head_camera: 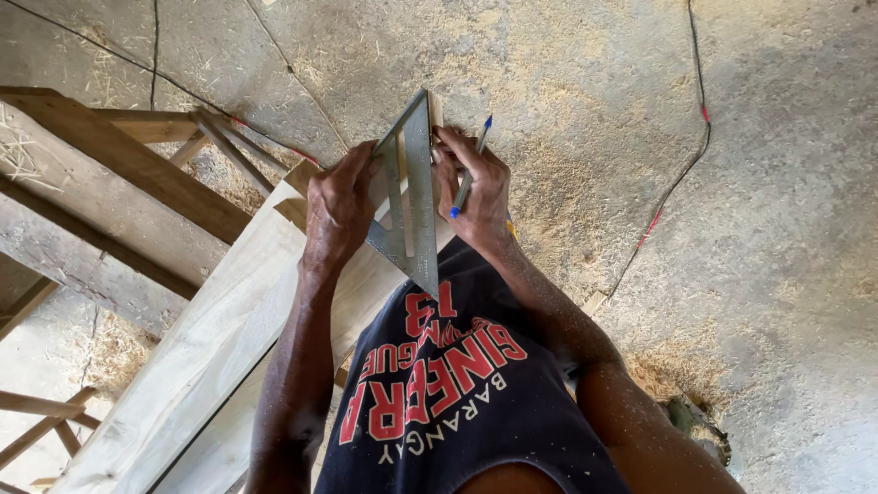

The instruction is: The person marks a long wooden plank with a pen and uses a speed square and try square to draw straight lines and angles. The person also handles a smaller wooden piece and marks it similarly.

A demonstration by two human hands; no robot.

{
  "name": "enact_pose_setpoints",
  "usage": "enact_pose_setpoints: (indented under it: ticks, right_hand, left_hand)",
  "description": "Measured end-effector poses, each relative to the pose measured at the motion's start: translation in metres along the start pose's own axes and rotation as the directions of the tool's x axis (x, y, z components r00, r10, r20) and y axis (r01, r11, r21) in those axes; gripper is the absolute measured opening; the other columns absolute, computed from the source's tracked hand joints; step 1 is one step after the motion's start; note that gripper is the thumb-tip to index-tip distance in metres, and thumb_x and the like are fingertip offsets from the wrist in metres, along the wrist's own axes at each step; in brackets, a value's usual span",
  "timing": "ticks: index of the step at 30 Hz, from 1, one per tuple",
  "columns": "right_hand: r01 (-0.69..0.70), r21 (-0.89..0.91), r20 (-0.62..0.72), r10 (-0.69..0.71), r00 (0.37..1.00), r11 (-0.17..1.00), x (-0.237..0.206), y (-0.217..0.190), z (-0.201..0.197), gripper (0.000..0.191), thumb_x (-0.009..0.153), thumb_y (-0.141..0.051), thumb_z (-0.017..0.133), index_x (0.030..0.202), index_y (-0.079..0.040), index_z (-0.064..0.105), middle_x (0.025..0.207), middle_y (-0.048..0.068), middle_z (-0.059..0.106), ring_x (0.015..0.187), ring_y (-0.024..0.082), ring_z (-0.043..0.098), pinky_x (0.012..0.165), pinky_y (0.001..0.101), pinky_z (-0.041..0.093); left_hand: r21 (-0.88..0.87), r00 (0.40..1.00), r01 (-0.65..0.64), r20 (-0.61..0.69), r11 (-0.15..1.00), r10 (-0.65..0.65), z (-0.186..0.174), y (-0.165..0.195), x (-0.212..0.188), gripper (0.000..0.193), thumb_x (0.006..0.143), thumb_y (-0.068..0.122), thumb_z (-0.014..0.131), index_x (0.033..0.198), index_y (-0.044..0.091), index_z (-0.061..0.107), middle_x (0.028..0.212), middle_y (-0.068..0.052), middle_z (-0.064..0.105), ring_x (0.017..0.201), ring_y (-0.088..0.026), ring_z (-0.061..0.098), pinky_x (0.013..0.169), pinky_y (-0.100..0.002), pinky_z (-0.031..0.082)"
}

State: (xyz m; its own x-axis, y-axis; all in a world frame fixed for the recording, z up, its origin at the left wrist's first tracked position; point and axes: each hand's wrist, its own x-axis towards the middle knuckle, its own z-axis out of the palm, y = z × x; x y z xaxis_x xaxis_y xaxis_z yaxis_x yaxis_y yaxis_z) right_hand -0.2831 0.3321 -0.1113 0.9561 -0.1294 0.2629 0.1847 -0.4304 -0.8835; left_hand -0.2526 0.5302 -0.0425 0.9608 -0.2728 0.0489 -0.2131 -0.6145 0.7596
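A rough concrete floor [777, 183] fills the head view, dusted with sawdust and wood shavings, thickest in a pale drift right of the hands. A thin dark cable [681, 174] with red marks snakes down the right side of the floor, and another dark line crosses the far left corner.

A long pale wooden plank [210, 348] runs from the near left up toward the middle of the scene. Left of it stands a wooden frame [128, 165] of darker beams and slats, with more thin slats at the near left edge.

On the far end of the plank lies a grey metal triangular square [409, 197], one point far and one near. The left hand [338, 206] presses on its left side, fingers curled together over the edge and the plank end below. The right hand [480, 192] sits just right of the square, fingers clamped on a pen [468, 174] with a blue cap and blue tip; the pen slants from far right to near left, and whether its tip touches the wood cannot be told.

The person's dark sleeveless shirt [457, 402] with red and white print fills the near middle, both forearms flecked with sawdust.
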Motion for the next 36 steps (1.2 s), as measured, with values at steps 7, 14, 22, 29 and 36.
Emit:
enact_pose_setpoints:
  ticks: [7,14,22,29,36]
  right_hand:
    - [-0.120,0.040,0.039,0.118,0.992,0.992,0.011,-0.022,-0.017,0.019,0.105,-0.003,0.063,0.122,-0.004,0.070,0.097,0.015,0.076,0.080,0.017,0.078,0.064,0.0305,0.065]
    - [-0.040,0.074,0.023,0.038,0.999,0.996,0.019,-0.026,-0.021,0.031,0.107,-0.003,0.060,0.138,-0.006,0.061,0.097,0.014,0.075,0.078,0.014,0.074,0.062,0.0284,0.062]
    - [-0.055,0.098,0.030,0.052,0.998,0.994,0.016,-0.015,-0.018,0.038,0.111,-0.007,0.056,0.149,-0.011,0.055,0.081,0.006,0.071,0.055,0.004,0.055,0.050,0.0270,0.049]
    - [0.015,0.056,0.022,-0.016,1.000,0.998,0.023,-0.013,-0.023,0.037,0.114,-0.010,0.054,0.151,-0.012,0.053,0.072,0.001,0.060,0.053,0.004,0.047,0.048,0.0257,0.042]
    - [-0.061,0.123,0.006,0.060,0.998,0.991,0.011,-0.017,-0.018,0.034,0.112,-0.010,0.054,0.145,-0.012,0.059,0.066,-0.002,0.059,0.048,0.004,0.050,0.041,0.0235,0.042]
  left_hand:
    - [0.047,0.999,0.047,-0.005,0.998,-0.047,0.003,0.009,-0.005,0.020,0.106,0.003,0.059,0.123,0.000,0.069,0.107,-0.022,0.077,0.073,-0.025,0.078,0.057,-0.037,0.063]
    - [0.099,0.998,0.055,-0.042,0.994,-0.051,0.006,0.025,-0.008,0.017,0.107,0.006,0.060,0.121,0.001,0.067,0.100,-0.018,0.077,0.072,-0.027,0.076,0.056,-0.038,0.060]
    - [0.195,0.991,0.057,-0.127,0.979,-0.032,0.017,0.035,-0.005,0.013,0.107,0.009,0.060,0.116,0.002,0.068,0.091,-0.014,0.075,0.064,-0.023,0.071,0.052,-0.037,0.055]
    - [0.210,0.980,0.048,-0.197,0.976,-0.006,0.020,0.044,-0.003,0.009,0.106,0.008,0.063,0.111,0.003,0.069,0.083,-0.011,0.072,0.067,-0.022,0.071,0.058,-0.038,0.056]
    - [0.211,0.978,0.014,-0.205,0.977,0.030,0.015,0.047,-0.003,0.012,0.106,0.008,0.062,0.115,0.004,0.068,0.086,-0.012,0.071,0.072,-0.024,0.072,0.062,-0.039,0.056]
